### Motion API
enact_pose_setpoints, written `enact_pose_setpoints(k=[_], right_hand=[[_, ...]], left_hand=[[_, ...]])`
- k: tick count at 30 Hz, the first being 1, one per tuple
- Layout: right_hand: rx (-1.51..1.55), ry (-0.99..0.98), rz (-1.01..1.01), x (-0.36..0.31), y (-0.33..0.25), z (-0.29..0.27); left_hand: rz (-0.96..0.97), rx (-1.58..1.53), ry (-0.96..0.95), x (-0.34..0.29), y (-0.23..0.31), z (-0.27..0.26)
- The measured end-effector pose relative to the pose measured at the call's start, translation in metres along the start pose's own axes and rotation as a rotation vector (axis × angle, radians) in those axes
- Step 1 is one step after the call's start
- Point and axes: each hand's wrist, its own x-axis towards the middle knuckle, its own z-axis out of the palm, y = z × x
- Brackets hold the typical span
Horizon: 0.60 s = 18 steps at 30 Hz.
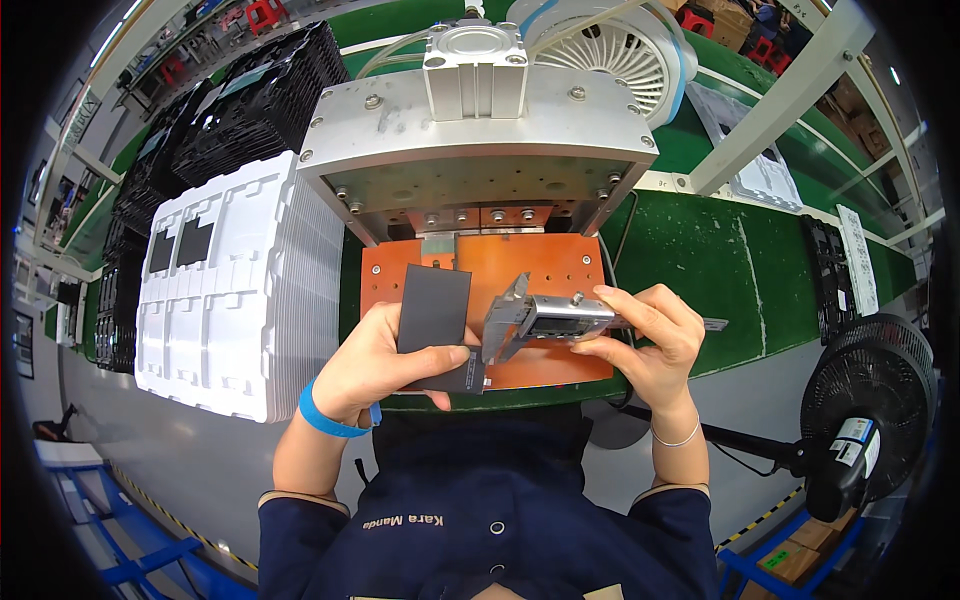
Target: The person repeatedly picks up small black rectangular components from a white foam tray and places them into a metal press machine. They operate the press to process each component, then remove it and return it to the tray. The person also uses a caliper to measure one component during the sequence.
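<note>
Caliper (570, 318) and dark flat piece (435, 305) face each other above the orange base plate (525, 258) of a metal press (480, 140) on the green desk (705, 240). The piece lies just left of the caliper's measuring end, its long axis running away from the person, roughly crosswise to the caliper's beam, which points off to the right; whether jaws and edge touch, I cannot tell. The left hand (370, 365) is nearer to the piece, its fingers grasping it at the lower left, thumb laid across the face. The right hand (655, 340) has its fingers pinched around the caliper's body, forefinger above and thumb below. The piece looks thin, matt and charcoal grey, straight-edged, with a step jutting out at its lower right and small pale marks near that edge.
</note>
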Motion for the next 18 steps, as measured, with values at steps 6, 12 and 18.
enact_pose_setpoints(k=[6,12,18], right_hand=[[0.002,-0.002,-0.006,0.0021,-0.0003,0.0009],[0.008,-0.007,0.0,0.0018,0.0001,0.0005],[-0.028,-0.04,0.021,0.0019,0.002,-0.0055]], left_hand=[[0.02,-0.024,-0.013,-0.0006,-0.0008,-0.0001],[-0.001,-0.022,-0.015,-0.0013,0.0009,0.0008],[-0.011,-0.014,-0.006,0.0031,0.0018,0.0024]])
